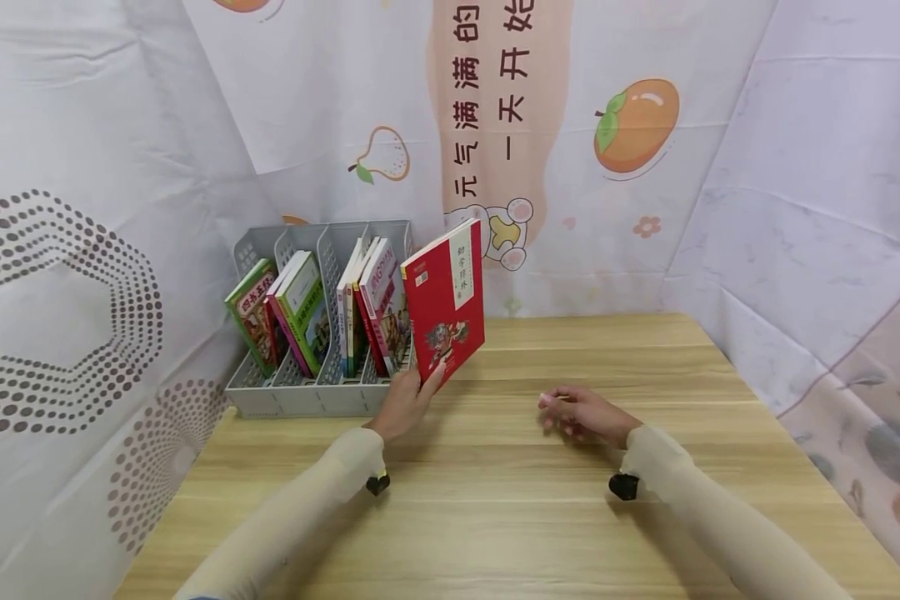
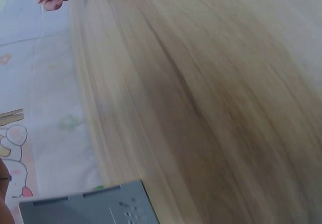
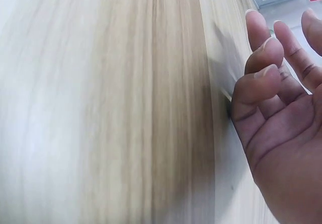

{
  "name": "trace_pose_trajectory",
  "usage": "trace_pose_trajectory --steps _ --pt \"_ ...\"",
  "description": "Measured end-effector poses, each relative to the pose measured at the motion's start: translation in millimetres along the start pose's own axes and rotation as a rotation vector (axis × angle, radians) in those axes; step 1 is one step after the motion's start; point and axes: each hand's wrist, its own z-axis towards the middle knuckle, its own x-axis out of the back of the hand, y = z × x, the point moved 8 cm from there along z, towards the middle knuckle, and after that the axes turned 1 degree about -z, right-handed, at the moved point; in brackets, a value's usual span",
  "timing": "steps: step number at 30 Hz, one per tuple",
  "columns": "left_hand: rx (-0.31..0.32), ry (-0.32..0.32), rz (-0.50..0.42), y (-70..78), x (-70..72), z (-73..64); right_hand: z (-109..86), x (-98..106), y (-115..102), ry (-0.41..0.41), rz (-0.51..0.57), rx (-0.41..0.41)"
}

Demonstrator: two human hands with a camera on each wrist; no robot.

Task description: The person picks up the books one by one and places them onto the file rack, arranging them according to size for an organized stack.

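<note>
My left hand [image 1: 405, 408] grips a red book [image 1: 437, 310] by its lower edge, the thumb lying on the front cover. The book stands raised and tilted beside the right end of a grey book rack [image 1: 303, 403]. White and dark lettering and a small picture mark its cover. In the left wrist view only a sliver of the left hand [image 2: 4, 204] shows, and the book is out of sight there. Over the table to the right hovers my right hand [image 1: 587, 414], fingers loosely curled around nothing. The right wrist view shows its palm and bent fingers [image 3: 259, 85].
Several books lean in the rack's compartments, among them a green-edged book [image 1: 255, 308], a green book [image 1: 307, 304] and a pink-and-white book [image 1: 385, 292]. A wooden table [image 1: 495, 517] lies beneath. Printed cloth [image 1: 345, 92] hangs behind and at both sides.
</note>
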Motion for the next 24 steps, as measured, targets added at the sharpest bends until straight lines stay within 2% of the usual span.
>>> trace_pose_trajectory --steps 9,17,24 --pt "-0.095 0.135 0.088 -1.1 28.3 -9.0 14.5 -18 -9 -0.042 -0.009 0.041" --pt "-0.093 0.176 0.109 -9.1 44.2 -15.2 23.6 -35 -20 -0.066 -0.038 0.088" --pt "-0.051 0.181 0.090 -16.8 55.7 -20.8 32.1 -49 -27 -0.092 -0.060 0.112"
